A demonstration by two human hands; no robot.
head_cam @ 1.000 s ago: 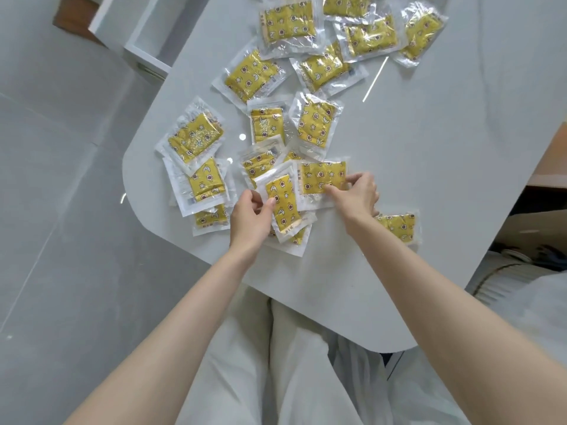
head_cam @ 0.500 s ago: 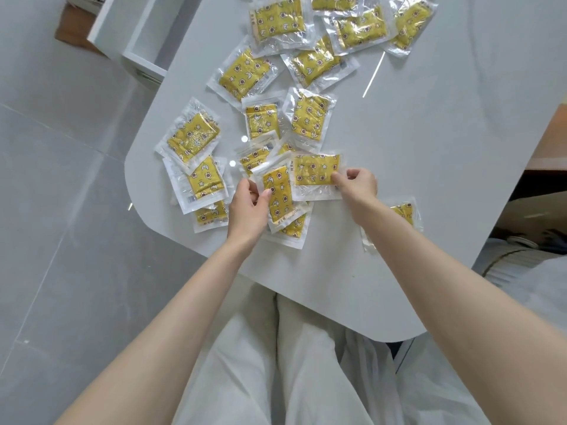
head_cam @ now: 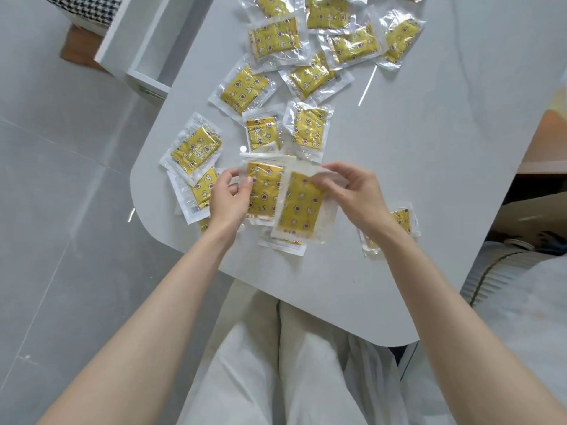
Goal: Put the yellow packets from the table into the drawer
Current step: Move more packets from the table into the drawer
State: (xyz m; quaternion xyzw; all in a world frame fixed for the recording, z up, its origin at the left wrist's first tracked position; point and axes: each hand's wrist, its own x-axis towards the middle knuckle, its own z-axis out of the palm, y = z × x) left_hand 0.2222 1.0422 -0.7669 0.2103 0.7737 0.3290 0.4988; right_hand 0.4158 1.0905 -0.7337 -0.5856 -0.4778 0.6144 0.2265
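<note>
Several yellow packets in clear wrap lie scattered over the white table (head_cam: pixel 414 154). My left hand (head_cam: pixel 228 200) pinches one yellow packet (head_cam: pixel 264 191) by its left edge, lifted a little off the table. My right hand (head_cam: pixel 352 191) pinches a second yellow packet (head_cam: pixel 302 207) at its top right corner, and it hangs tilted beside the first. More packets lie under them and behind them. One packet (head_cam: pixel 402 219) sits partly hidden under my right forearm. The open white drawer (head_cam: pixel 144 53) is at the far left, beside the table's edge.
The table's rounded near-left corner (head_cam: pixel 138 191) ends over the grey tiled floor. My legs in white trousers are below the front edge. A wooden surface and dark clutter stand at the right. A houndstooth cloth (head_cam: pixel 82 7) lies at the top left.
Both hands have lifted their packets off the pile and brought them side by side. The right hand's packet turned from lying crosswise to hanging lengthwise.
</note>
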